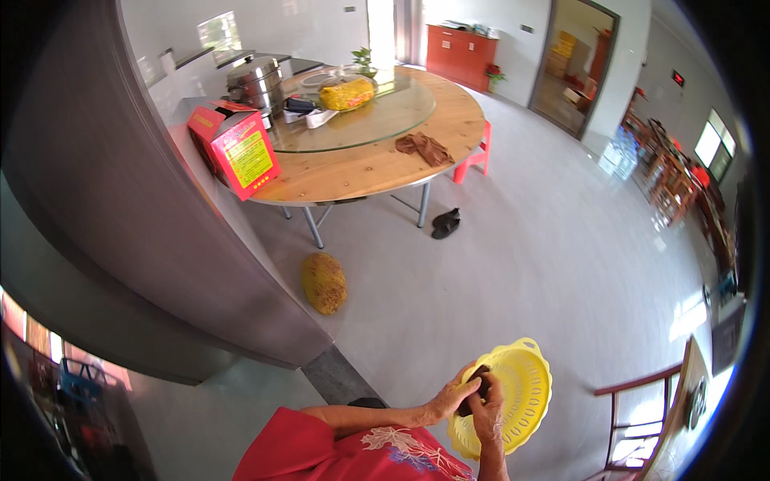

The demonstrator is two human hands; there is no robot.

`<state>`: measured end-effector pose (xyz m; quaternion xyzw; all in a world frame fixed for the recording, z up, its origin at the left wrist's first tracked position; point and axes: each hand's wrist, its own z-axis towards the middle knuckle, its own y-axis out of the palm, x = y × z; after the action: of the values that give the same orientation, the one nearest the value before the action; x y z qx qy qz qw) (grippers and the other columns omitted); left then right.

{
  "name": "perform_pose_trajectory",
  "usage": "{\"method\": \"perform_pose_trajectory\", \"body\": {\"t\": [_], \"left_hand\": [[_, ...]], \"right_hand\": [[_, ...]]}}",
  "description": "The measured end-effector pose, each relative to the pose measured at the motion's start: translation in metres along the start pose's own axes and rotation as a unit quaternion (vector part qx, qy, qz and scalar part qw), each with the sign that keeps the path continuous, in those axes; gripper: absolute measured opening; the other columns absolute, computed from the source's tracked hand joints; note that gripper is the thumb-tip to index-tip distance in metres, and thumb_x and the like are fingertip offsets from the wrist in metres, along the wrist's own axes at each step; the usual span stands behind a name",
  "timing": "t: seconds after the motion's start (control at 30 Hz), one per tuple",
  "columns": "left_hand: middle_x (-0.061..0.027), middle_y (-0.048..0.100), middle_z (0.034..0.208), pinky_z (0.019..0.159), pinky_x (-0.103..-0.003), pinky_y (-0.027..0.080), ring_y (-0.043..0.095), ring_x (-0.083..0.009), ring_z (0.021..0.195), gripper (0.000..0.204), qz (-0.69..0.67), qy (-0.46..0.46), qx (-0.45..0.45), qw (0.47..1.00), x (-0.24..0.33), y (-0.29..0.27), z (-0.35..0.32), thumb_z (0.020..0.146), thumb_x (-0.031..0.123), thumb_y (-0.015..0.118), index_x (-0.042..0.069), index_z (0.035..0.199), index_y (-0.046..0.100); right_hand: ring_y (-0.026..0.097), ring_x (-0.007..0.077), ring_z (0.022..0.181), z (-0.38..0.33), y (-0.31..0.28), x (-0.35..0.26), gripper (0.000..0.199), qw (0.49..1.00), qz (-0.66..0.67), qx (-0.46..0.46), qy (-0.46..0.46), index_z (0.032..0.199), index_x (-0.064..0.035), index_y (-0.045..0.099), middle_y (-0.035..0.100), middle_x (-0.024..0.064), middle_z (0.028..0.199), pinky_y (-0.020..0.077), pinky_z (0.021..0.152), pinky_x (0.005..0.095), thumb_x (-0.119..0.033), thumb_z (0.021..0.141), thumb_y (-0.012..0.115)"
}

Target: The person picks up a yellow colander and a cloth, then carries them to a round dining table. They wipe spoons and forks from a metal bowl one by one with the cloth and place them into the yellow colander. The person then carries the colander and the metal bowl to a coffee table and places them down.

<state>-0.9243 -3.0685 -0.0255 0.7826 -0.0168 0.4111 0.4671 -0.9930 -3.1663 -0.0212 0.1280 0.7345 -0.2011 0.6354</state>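
Observation:
Both my hands meet low in the view, in front of my red top. My left hand (447, 401) is closed around a small dark brown object (473, 391), whose kind I cannot make out. From the other side, my right hand (488, 410) has its fingers closed on the same object. A yellow plastic basket (531, 393) with slots and a scalloped rim is right behind and beside the hands, tilted. What supports the basket is hidden; I cannot tell whether a hand also grips it.
Ahead stands a round wooden table (353, 172) with a glass turntable, a steel pot (255, 80), a red box (233, 152) and a brown cloth (423, 148). A large jackfruit-like fruit (324, 284) and black shoes (446, 224) lie on the floor. A wooden chair (642, 393) is right; a doorway edge (241, 272) is left.

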Motion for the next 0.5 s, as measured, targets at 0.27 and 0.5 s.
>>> {"method": "perform_pose_trajectory", "body": {"t": [0.27, 0.5], "left_hand": [[-0.0057, 0.052, 0.116, 0.086, -0.026, 0.041, 0.049, -0.0109, 0.101, 0.052, 0.000, 0.039, 0.192, 0.981, 0.054, -0.027, 0.116, 0.091, 0.029, 0.052, 0.011, 0.136, 0.033], [-0.0040, 0.040, 0.131, 0.102, -0.027, 0.030, 0.039, -0.0126, 0.120, 0.051, -0.069, 0.051, 0.040, 0.996, 0.080, -0.008, 0.268, 0.095, 0.028, 0.043, 0.009, 0.139, 0.026]], "right_hand": [[0.055, 0.0177, 0.094, 0.139, -0.030, -0.034, 0.042, 0.928, -0.047, -0.368, 0.011, 0.116, -0.0016, 0.047, 0.058, 0.0085, 0.100, 0.0432, 0.086, 0.0319, -0.007, 0.076, 0.061], [0.055, 0.0158, 0.084, 0.298, -0.032, -0.033, 0.037, 0.979, 0.196, -0.021, -0.045, 0.116, -0.0002, 0.045, 0.054, 0.0081, 0.100, 0.0463, 0.072, 0.0255, 0.003, 0.079, 0.047]]}}
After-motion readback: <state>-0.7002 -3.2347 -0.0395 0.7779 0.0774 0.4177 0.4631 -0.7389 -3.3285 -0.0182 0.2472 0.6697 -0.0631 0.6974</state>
